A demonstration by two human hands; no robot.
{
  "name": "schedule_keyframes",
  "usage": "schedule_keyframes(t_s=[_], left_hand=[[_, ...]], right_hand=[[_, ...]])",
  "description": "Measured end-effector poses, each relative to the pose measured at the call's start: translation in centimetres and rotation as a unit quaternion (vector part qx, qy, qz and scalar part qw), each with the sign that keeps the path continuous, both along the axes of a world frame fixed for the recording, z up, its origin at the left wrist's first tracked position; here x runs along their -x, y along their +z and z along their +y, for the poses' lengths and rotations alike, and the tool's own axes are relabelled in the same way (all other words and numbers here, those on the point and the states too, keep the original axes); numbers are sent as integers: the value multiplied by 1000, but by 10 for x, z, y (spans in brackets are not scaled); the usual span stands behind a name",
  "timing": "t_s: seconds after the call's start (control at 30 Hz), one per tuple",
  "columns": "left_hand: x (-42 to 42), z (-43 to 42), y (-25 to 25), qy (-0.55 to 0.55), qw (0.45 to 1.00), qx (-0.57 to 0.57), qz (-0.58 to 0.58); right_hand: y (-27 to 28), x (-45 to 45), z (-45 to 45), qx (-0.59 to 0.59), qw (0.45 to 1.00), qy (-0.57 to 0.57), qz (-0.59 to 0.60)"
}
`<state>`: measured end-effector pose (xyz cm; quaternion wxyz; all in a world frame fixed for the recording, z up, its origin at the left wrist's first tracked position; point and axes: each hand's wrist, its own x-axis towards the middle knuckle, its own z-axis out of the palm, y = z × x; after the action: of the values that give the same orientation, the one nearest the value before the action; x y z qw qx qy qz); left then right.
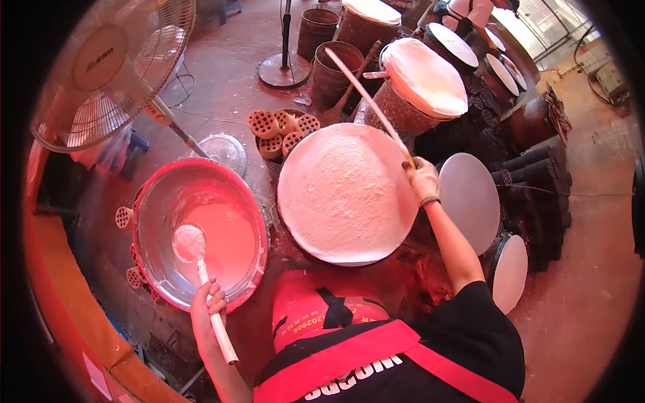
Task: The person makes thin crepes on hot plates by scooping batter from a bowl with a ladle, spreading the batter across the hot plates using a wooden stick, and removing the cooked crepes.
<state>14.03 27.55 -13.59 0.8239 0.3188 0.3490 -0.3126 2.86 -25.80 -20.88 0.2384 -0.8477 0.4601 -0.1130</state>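
My left hand (209,299) is closed around the pale handle of a ladle (189,242), whose round bowl rests over the batter (225,235) in a large metal basin (156,221) with a red rim. A round griddle (346,191) in front of me is covered by a pale, bumpy layer reaching its edge. At its right edge, my right hand (423,180), in a light glove, grips a long thin wooden stick (366,97) that slants up and to the left beyond the griddle.
A standing fan (101,60) is at upper left. Behind the griddle are perforated briquettes (272,131), buckets (329,74) and a covered drum (426,80). To the right are a round plate (469,201) and stacked black cylinders (534,201). Another person (470,13) bends at the top right.
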Motion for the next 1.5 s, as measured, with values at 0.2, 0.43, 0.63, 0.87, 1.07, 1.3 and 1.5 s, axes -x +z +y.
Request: schedule_keyframes(t_s=[0.2,0.43,0.63,0.87,1.07,1.3,1.5], left_hand=[[-1,6,-3,-22,1000,-15,-11],[3,-5,-9,-39,998,41,-1],[33,-43,2,29,996,86,-15],[93,-97,38,109,992,56,26],[139,-145,84,173,984,6,47],[147,-175,103,174,984,-15,38],[138,-165,95,150,978,126,65]], right_hand=[[114,-8,-18,-249,947,25,-201],[253,-37,-127,202,979,29,-8],[303,-68,-165,541,832,111,-59],[109,-99,-233,577,787,220,-8],[12,-87,-225,375,893,248,39],[-1,-91,-219,352,905,234,46],[24,-43,-147,207,958,186,-70]])
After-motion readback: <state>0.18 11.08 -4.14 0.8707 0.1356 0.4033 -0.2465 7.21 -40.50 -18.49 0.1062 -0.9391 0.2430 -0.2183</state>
